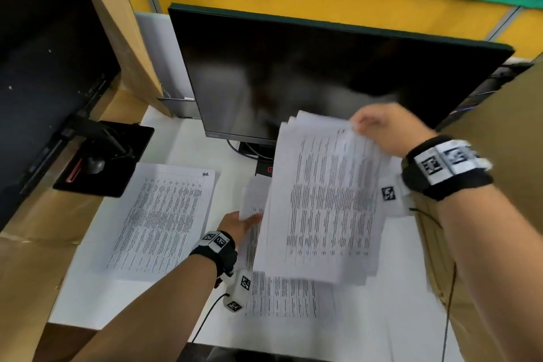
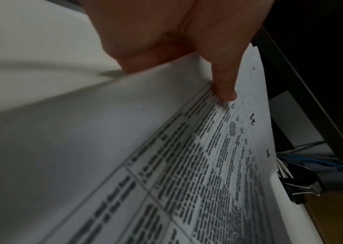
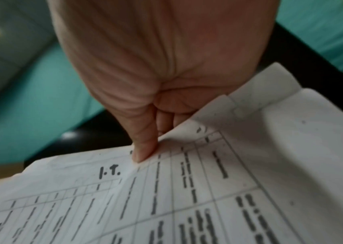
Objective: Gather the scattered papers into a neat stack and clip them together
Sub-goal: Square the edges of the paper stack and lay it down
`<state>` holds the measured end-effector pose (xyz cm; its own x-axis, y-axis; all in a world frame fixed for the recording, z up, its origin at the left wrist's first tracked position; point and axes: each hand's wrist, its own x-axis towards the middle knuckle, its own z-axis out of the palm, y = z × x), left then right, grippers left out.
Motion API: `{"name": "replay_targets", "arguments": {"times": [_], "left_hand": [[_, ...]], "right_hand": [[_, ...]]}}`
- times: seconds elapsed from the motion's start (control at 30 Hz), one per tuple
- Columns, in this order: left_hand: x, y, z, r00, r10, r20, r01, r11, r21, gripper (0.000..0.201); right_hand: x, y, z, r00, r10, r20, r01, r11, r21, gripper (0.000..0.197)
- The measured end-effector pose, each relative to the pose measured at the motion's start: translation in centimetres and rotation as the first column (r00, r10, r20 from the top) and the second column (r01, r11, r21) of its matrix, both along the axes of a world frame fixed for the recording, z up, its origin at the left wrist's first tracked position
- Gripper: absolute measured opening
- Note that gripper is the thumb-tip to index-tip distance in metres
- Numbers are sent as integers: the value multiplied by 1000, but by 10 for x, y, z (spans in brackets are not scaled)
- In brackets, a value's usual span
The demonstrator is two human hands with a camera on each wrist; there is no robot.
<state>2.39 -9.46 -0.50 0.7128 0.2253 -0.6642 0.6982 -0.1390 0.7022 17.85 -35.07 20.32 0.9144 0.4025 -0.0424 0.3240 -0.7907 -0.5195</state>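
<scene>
1. Papers [image 1: 323, 200] printed with dense tables are held as a loose bundle above the white desk [image 1: 97, 297], in front of a dark monitor [image 1: 293, 73]; the sheet edges are fanned and uneven at the far corner.
2. The bundle is pinched at its far right corner by the right hand [image 1: 388, 129]; in the right wrist view the thumb [image 3: 143, 148] is pressed onto the top sheet and the fingers are curled behind it.
3. A separate sheet [image 1: 254, 200] is lifted at the near left of the bundle by the left hand [image 1: 238, 225]; in the left wrist view a fingertip [image 2: 225, 89] is laid on the printed face while the rest of the hand is hidden behind the paper.
4. One more printed page [image 1: 158, 220] is seen lying flat on the desk to the left, apart from the bundle.
5. Another printed page [image 1: 285, 297] is seen flat on the desk, partly covered by the raised bundle at its near edge.
6. A black binder clip [image 2: 300, 189] with silver wire handles is seen only in the left wrist view, at the desk's edge just beyond the lifted sheet.
7. Black wrist bands with square markers are worn on both forearms.
8. Brown cardboard [image 1: 26, 273] is seen along the left and right sides of the desk.
</scene>
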Motion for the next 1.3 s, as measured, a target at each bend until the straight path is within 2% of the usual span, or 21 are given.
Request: {"name": "replay_targets", "arguments": {"times": [0.1, 0.2, 0.3, 0.4, 0.47, 0.53, 0.6, 0.67, 0.73, 0.83, 0.9, 0.97, 1.1, 1.2, 1.3], "left_hand": [[2, 1, 6, 999, 13, -52, -13, 1000, -10, 61], [4, 0, 11, 988, 58, -141, -63, 998, -26, 77], [2, 0, 12, 986, 49, -160, -49, 999, 4, 78], [-1, -2, 8, 994, 3, -106, 2, 999, 49, 67], [-3, -3, 7, 997, 4, -82, 2, 998, 65, 62], [-4, -5, 7, 997, -13, -70, 19, 995, 97, 53], [-3, -6, 6, 998, -11, -69, 18, 994, 105, 51], [-2, -8, 8, 997, 5, -72, 3, 994, 108, 53], [-1, -9, 5, 997, 11, -77, -4, 995, 101, 56], [1, -14, 3, 995, -2, -103, 12, 996, 90, 72], [1, -16, 4, 994, -12, -108, 23, 994, 109, 71], [0, -16, 7, 998, -23, -57, 30, 991, 132, 64], [-2, -15, 12, 998, -2, 59, -5, 993, 117, 49], [-3, -11, 19, 991, 36, 126, -39, 999, 26, 37], [3, -6, 29, 982, 106, 155, -97, 993, -67, 34]], "right_hand": [[-7, 17, -80, 984, 92, -155, -109, 988, -108, 17], [-22, 33, -141, 958, 46, -281, -69, 995, -69, 21], [-32, 38, -171, 970, -66, -233, 57, 997, -43, 25], [-37, 22, -188, 961, -220, -166, 220, 975, -23, 34], [-47, 6, -195, 885, -394, -249, 395, 917, -46, 35], [-62, -8, -207, 755, -555, -349, 529, 830, -176, 38], [-78, -12, -218, 648, -623, -437, 546, 781, -304, 44], [-90, -5, -224, 606, -656, -449, 573, 752, -325, 46], [-100, 10, -226, 624, -642, -446, 571, 764, -301, 45], [-116, 33, -224, 677, -562, -475, 475, 827, -300, 51], [-120, 36, -224, 707, -524, -475, 430, 852, -299, 56], [-119, 30, -227, 706, -512, -489, 428, 859, -281, 58], [-113, 13, -230, 644, -512, -569, 543, 829, -131, 64], [-110, 2, -230, 574, -451, -683, 661, 748, 60, 76], [-112, -1, -214, 516, -257, -817, 692, 688, 220, 58]]}}
